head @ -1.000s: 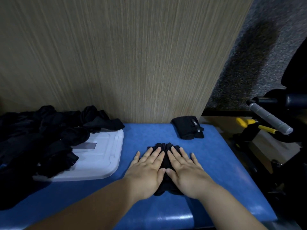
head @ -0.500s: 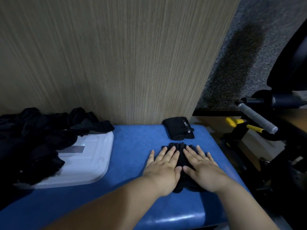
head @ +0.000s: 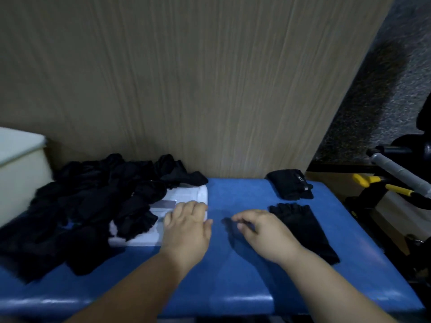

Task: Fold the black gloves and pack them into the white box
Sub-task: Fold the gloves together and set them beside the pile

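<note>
**Me:** Blue padding covered the table (head: 233, 280), and a wood-grain panel (head: 210, 78) stood upright behind it.

**Friend:** Where were the black gloves?

**Me:** In three places. A loose pile of gloves (head: 93, 206) lay on the left, spilling over the white box (head: 198, 194), though I could not tell whether that flat white piece was the box or its lid. One flattened glove (head: 303, 229) lay on the table to the right, fingers pointing toward the panel. A folded glove (head: 290, 186) sat just beyond it, near the panel.

**Friend:** And your hands?

**Me:** Neither held anything. My left hand (head: 186, 227) lay palm down over the near right corner of the white box, fingers relaxed and close together. My right hand (head: 263, 231) was over bare table just left of the flattened glove, its fingers loosely curled. It was a little blurred, so I could not say whether it touched the padding.
</note>
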Demonstrator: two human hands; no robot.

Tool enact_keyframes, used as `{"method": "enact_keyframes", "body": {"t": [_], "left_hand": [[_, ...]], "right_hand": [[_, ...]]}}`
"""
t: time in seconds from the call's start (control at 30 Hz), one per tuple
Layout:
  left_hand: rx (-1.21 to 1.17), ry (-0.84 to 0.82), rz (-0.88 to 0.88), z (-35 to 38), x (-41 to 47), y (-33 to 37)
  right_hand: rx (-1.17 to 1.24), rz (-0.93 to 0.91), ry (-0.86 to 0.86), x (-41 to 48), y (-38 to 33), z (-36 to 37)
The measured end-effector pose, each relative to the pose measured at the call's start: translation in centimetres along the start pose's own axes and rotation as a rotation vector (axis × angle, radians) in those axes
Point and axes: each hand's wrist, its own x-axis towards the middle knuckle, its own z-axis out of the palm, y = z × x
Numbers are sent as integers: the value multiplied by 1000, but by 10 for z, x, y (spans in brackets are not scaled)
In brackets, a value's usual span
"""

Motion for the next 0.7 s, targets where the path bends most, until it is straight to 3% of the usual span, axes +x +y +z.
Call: {"method": "enact_keyframes", "body": {"t": [0.1,0.2,0.4,0.7], "left_hand": [[-19,277,-90,-14,-21,-55],[-44,333,-220,-27,-39,-91],[-156,98,-332,-37,-43,-112],[-484,17,-322,-43,-34,-95]], "right_hand": [[201,10,-35,18,-39,28],[318,9,-106,37,-76,55],[373,10,-197,69,-135,88],[393,123,-114,72,-114,89]]}}
